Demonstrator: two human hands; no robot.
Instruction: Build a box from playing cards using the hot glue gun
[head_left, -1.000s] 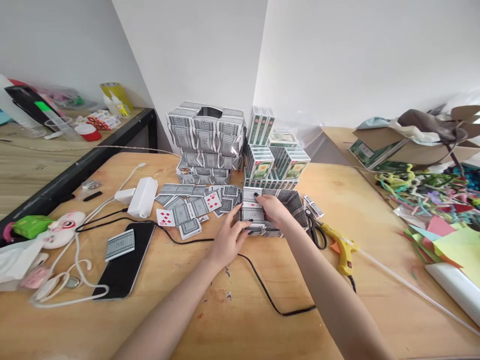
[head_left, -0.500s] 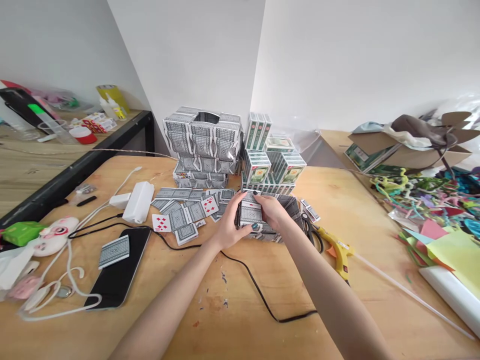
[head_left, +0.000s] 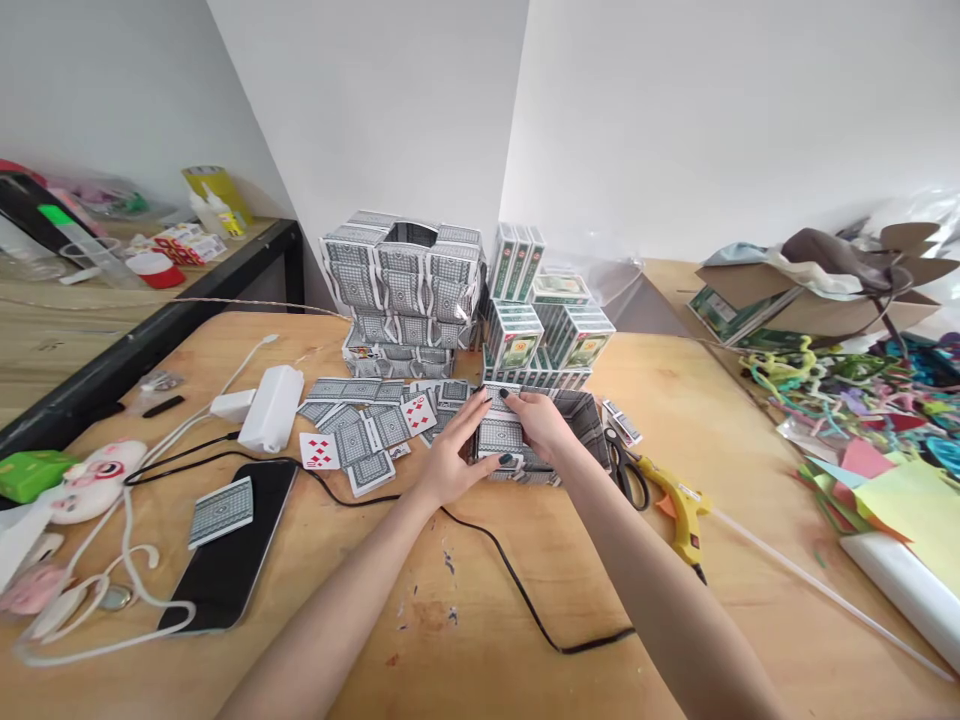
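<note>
A box built of grey-patterned playing cards (head_left: 585,412) sits on the table in front of me, its right part open at the top. My left hand (head_left: 452,452) grips its left end, fingers along the far side and thumb along the near edge. Bent over the same end, my right hand (head_left: 544,425) presses against the card panel (head_left: 500,433), its fingertips partly hidden. Loose playing cards (head_left: 367,440) lie spread to the left, some face up. Behind them stands a larger playing-card structure (head_left: 405,280) with an opening in its top.
Stacked green card packs (head_left: 517,345) stand behind the box. To the right lie black-handled scissors (head_left: 628,475) and a yellow glue gun (head_left: 681,510) with a long glue stick. A black cable (head_left: 517,580) crosses the front. A phone (head_left: 232,560) and white charger (head_left: 271,408) lie left.
My left fingers have come down flatter along the box's far edge. My right hand stays almost in place on the panel. The view has shifted slightly.
</note>
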